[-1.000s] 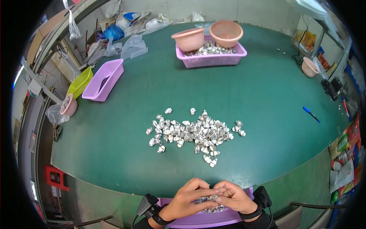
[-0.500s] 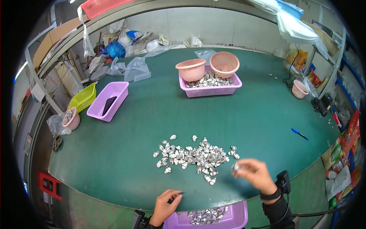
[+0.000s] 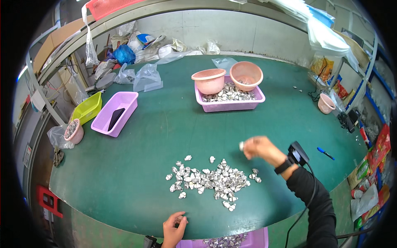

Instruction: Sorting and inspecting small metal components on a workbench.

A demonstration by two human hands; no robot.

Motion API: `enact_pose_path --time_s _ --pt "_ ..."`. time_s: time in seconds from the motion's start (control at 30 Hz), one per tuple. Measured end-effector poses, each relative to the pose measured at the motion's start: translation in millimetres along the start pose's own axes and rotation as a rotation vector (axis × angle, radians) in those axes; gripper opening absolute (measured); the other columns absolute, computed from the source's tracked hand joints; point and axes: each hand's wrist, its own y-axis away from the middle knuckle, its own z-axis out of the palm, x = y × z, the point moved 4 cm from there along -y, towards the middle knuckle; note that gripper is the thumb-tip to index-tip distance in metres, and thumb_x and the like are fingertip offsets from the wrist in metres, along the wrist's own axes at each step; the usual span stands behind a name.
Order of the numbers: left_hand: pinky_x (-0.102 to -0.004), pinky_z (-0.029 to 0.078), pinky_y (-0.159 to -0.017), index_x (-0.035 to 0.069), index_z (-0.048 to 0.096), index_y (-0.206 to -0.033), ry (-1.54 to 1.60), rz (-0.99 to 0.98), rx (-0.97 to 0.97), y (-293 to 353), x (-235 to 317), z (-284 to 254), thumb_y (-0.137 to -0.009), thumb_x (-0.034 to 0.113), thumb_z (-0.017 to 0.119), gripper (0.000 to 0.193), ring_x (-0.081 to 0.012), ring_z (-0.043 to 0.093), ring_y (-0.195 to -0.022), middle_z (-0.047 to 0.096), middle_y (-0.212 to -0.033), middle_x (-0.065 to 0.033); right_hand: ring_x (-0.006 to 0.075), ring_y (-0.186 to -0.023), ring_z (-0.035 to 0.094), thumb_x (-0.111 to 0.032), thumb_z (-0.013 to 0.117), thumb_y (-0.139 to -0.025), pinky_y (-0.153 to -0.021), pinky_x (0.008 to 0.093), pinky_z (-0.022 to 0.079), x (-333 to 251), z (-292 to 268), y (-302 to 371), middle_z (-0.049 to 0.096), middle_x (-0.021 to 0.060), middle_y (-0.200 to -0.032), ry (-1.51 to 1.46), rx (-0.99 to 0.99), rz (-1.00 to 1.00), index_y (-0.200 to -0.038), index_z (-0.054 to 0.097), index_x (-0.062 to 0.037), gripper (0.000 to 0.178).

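Observation:
Up over the table, beyond the right part of the pile, is my right hand (image 3: 259, 148), closed in a pinch. A small shiny silver metal part (image 3: 241, 145) sticks out at its fingertips. My left hand (image 3: 175, 227) rests by the near table edge, fingers loosely curled and thumb apart, with nothing visible in it. Between and beyond the hands lies a loose pile of silver metal parts (image 3: 219, 178), with a few strays around it. Below the near edge, a purple basket (image 3: 258, 239) holds more such parts, partly cut off by the frame.
At the far side a purple basket (image 3: 231, 106) of metal parts carries two pink bowls (image 3: 208, 82). To the left are a purple basket (image 3: 99, 124) with a dark flat item, a yellow-green basket (image 3: 88, 108) and a pink pot (image 3: 76, 134). A blue pen (image 3: 326, 153) lies right.
My right hand has moved away from me and slightly left, carrying the metal part past the pile. My left hand has shifted slightly left and nearer. The view has tilted a little.

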Motion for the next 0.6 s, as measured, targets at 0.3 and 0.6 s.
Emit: enact_pose_path --time_s 0.3,0.6 --pt "-0.0204 0.044 -0.058 -0.003 0.056 -0.090 -0.014 -0.009 -0.011 -0.1 -1.9 1.9 -0.076 0.001 0.056 0.015 -0.0084 0.056 -0.061 0.059 -0.068 -0.0059 0.0201 -0.074 0.057 -0.019 0.057 -0.077 -0.066 0.0295 0.047 -12.3 -0.5 -27.0 0.059 0.0079 -0.085 0.371 0.298 -0.453 -0.100 0.052 -0.0008 0.029" --pt "-0.0368 0.034 -0.089 0.003 0.050 -0.106 -0.587 0.434 -0.294 -32.9 64.9 53.8 -0.071 0.011 0.062 0.039 -0.0307 0.041 -0.107 0.042 -0.116 -0.0157 0.0329 -0.106 0.040 -0.010 0.050 -0.079 -0.092 0.0375 0.031 50.4 75.9 91.4 0.049 0.0155 -0.107 0.546 0.207 -0.499 -0.100 0.052 -0.0023 0.022"
